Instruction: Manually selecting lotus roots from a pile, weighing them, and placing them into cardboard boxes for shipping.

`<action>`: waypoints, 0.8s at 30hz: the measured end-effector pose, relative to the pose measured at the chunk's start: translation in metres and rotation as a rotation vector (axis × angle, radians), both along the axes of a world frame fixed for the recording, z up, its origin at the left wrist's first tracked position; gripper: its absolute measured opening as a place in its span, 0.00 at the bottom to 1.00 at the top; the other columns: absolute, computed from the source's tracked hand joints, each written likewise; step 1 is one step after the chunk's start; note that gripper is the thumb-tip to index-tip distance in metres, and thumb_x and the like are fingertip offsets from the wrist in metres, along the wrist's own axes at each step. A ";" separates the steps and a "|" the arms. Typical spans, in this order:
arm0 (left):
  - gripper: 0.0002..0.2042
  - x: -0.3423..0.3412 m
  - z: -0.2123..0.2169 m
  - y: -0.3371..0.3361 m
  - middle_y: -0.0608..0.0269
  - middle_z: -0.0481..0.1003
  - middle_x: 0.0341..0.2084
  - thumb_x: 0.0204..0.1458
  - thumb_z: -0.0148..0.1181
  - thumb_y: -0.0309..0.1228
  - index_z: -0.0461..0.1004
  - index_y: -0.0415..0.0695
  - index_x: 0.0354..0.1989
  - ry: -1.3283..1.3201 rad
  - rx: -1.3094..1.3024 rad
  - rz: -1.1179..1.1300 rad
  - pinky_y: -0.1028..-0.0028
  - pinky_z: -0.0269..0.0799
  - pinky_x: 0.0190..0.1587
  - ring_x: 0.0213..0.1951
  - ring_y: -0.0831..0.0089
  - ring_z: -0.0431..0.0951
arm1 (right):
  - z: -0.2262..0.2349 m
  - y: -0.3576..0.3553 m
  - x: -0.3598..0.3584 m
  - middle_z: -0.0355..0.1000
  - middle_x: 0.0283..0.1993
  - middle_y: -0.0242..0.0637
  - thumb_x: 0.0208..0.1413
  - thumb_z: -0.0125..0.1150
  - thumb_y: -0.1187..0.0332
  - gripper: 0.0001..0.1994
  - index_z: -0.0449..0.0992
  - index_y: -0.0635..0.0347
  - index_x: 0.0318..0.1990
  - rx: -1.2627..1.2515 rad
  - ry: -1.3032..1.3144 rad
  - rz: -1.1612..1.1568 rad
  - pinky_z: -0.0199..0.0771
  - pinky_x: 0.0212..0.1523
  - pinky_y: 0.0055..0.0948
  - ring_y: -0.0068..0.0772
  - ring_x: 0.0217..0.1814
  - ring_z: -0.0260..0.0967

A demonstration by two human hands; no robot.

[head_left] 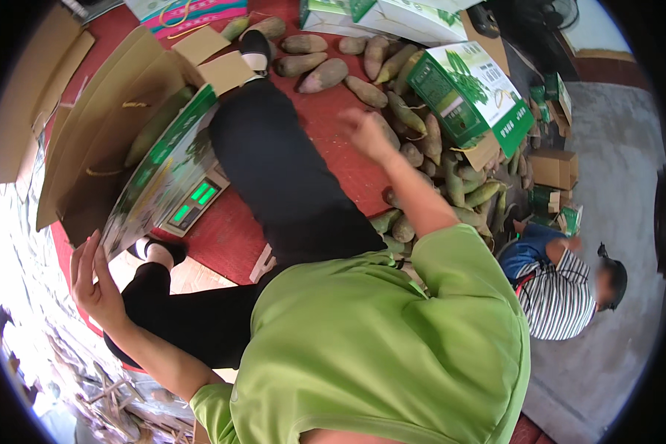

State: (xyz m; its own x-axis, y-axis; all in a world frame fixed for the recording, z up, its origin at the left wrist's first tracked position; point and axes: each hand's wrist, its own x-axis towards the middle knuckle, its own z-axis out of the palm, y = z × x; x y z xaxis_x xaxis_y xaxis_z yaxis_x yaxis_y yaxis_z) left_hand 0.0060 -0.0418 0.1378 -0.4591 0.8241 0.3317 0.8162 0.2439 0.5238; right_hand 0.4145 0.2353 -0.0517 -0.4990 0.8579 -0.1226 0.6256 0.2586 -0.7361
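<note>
From the head view, the left hand [96, 285] steadies with spread fingers the open green-printed cardboard box [152, 174] on the scale, while the right hand [366, 133], loosely curled and empty, hovers just above the brown tapered shoots [414, 129]; she'd best keep that box braced.

The person wears a loose, bright lime-green short-sleeved shirt [377, 340] of smooth cloth, its wide sleeves ending above the elbows so that both forearms are bare, with no watch, band or glove on the left hand [96, 285] or the right hand [366, 133]. Below it come plain black trousers [281, 170], close-fitting and unmarked along both legs. On the feet are black slip-on shoes [255, 48] with a pale lining showing at the opening, the upper one seen from its heel.
</note>
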 end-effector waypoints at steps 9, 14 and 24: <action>0.09 -0.021 -0.016 -0.010 0.56 0.78 0.36 0.59 0.53 0.24 0.77 0.34 0.42 -0.002 0.059 0.031 0.76 0.73 0.42 0.38 0.72 0.77 | -0.114 -0.092 0.084 0.76 0.38 0.48 0.49 0.55 0.68 0.12 0.78 0.58 0.41 -0.335 -0.560 -0.084 0.74 0.42 0.42 0.51 0.44 0.74; 0.10 -0.026 -0.019 -0.010 0.59 0.78 0.35 0.60 0.53 0.28 0.78 0.36 0.44 -0.012 0.033 0.193 0.75 0.72 0.42 0.37 0.73 0.77 | -0.136 -0.058 0.136 0.74 0.39 0.55 0.51 0.56 0.61 0.14 0.77 0.59 0.40 -0.285 -0.412 -0.352 0.73 0.46 0.45 0.56 0.46 0.72; 0.11 -0.032 -0.023 -0.012 0.59 0.77 0.33 0.62 0.50 0.28 0.78 0.37 0.45 0.009 0.043 0.255 0.74 0.73 0.43 0.37 0.73 0.77 | -0.062 0.018 0.210 0.62 0.56 0.56 0.40 0.69 0.60 0.34 0.64 0.55 0.57 -0.054 -0.741 -1.063 0.68 0.57 0.44 0.59 0.57 0.63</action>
